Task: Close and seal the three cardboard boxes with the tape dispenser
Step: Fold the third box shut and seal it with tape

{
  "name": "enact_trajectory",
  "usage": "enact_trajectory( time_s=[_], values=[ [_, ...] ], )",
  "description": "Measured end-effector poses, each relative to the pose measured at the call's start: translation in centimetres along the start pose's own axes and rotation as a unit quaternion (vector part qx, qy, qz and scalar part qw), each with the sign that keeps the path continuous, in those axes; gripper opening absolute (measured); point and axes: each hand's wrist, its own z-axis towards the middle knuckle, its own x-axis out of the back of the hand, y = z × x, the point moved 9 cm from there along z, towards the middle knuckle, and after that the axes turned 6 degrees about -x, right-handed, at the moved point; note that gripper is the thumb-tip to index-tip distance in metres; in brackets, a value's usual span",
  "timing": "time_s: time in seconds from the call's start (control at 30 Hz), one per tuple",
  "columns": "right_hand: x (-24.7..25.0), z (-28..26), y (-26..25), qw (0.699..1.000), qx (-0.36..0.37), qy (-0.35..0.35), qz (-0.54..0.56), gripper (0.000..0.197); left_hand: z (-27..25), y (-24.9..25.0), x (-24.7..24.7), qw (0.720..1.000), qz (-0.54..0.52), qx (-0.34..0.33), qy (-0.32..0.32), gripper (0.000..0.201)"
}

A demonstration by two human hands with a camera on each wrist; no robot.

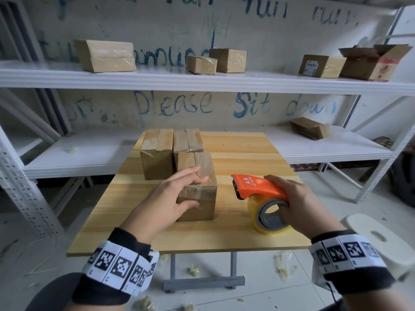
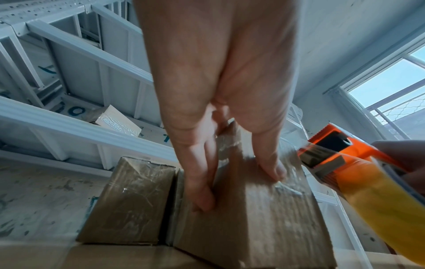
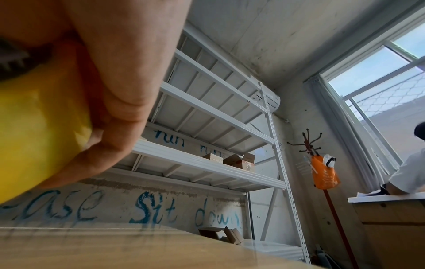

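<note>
Three brown cardboard boxes stand on the wooden table. The two at the back, the left one and the right one, have their flaps down with tape along the top. The front box is also closed and taped. My left hand lies over its near top edge, straight fingers pressing the tape on top, thumb on the adjacent face. To the right, my right hand grips the orange tape dispenser, whose yellowish roll rests on the table. The dispenser's blade end points at the front box.
White metal shelves behind the table carry several other cardboard boxes. A white plastic stool stands at the table's right. Tape scraps litter the floor. Another person sits by the window at far right.
</note>
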Motion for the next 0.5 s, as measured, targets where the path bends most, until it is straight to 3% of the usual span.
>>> enact_trajectory(
  time_s=[0.5],
  values=[
    [1.9,-0.7,0.5,1.000,-0.024,0.016,-0.005,0.066,-0.2,0.4,0.0,1.000,-0.002,0.000,0.000,0.053]
  ],
)
